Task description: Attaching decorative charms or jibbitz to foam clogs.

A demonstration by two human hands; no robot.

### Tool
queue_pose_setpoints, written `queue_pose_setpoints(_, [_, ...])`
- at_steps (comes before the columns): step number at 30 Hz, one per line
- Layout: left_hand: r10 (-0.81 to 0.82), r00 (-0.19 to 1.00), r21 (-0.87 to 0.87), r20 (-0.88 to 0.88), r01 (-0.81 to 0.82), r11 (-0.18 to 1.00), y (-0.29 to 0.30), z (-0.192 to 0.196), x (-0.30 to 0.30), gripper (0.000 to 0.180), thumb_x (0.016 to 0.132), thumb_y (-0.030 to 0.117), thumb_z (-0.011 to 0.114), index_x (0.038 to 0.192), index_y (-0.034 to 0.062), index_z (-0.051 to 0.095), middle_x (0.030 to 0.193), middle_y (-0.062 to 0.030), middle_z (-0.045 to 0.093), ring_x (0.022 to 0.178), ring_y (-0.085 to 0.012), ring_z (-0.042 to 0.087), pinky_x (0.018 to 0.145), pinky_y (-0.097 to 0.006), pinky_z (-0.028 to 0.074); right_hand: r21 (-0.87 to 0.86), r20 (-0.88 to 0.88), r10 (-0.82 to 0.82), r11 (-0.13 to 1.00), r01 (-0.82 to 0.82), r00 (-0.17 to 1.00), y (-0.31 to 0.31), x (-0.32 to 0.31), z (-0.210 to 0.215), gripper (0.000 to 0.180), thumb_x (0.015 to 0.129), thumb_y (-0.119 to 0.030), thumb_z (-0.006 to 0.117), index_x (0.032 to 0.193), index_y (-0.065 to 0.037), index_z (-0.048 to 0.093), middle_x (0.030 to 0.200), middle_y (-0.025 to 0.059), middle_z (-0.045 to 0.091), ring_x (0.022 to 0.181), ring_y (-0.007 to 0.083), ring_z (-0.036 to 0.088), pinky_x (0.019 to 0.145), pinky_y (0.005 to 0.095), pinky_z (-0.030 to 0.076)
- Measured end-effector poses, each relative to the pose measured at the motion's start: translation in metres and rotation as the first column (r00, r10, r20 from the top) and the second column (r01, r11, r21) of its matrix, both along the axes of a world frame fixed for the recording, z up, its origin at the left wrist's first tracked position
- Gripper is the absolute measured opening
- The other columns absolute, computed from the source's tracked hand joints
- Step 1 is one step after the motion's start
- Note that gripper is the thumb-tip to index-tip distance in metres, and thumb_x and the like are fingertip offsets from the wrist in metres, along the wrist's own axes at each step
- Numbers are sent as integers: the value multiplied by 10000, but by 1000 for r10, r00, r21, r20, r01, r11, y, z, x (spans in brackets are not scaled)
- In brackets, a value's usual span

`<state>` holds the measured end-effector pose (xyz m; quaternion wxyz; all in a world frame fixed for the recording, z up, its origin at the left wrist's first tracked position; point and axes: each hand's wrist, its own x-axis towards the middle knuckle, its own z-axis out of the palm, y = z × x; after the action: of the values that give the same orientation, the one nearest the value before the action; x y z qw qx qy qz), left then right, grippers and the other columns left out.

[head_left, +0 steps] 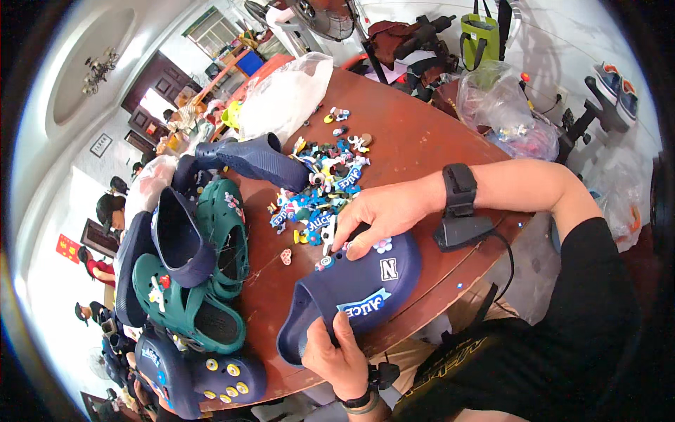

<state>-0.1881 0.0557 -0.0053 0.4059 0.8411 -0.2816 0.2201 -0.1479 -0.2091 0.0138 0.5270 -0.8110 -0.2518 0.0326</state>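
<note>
Item: navy foam clog [365,285], lying toe toward the person at the near edge of a round brown table [422,141]. Left hand [337,355] grips the clog's heel rim, fingers curled closed over it. Right hand [383,211] rests on the toe, fingertips pressing a small flower charm [382,245] there; other charms already fitted. Loose charm pile [323,183] just beyond. Green and navy clogs [190,281] stacked to the left. Handling note: steady the heel firmly and press the charm squarely into its hole.
</note>
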Motion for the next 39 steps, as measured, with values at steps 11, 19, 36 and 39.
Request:
queue_pose_setpoints(11, [76,997,1,8,-76,997,-8,4,3,163,953,131,639,935,-25,596,667,-103,571,576,-174,465,529,-318,398,180,145,-362,925,335,921,8,-6,17,225,1024,-174,451,1061,-7,597,886,122,646,772,247,642,712,361,519])
queue_pose_setpoints(19, [41,999,37,24,-42,998,-5,6,7,142,963,124,610,996,-14,607,669,-171,576,541,-324,519,511,-380,407,-358,729,38,872,334,684,43,-39,21,553,792,-518,714,896,-9,523,894,162,541,804,306,562,712,402,464])
queue_pose_setpoints(36, [-566,398,-399,-722,428,811,1,55,42,350,982,60,562,1324,-6,519,1191,-48,646,1065,-119,608,954,-284,470,-513,820,270,738,439,504,55,-40,7,212,911,-206,569,789,-43,511,639,56,485,549,202,572,493,336,443])
queue_pose_setpoints(39, [-575,392,-454,-718,362,814,0,51,40,341,971,53,575,1305,-8,544,1189,-54,656,1054,-122,616,947,-286,475,-504,829,279,748,432,485,54,-40,7,214,913,-211,577,795,-42,520,641,64,502,549,209,578,493,332,444])
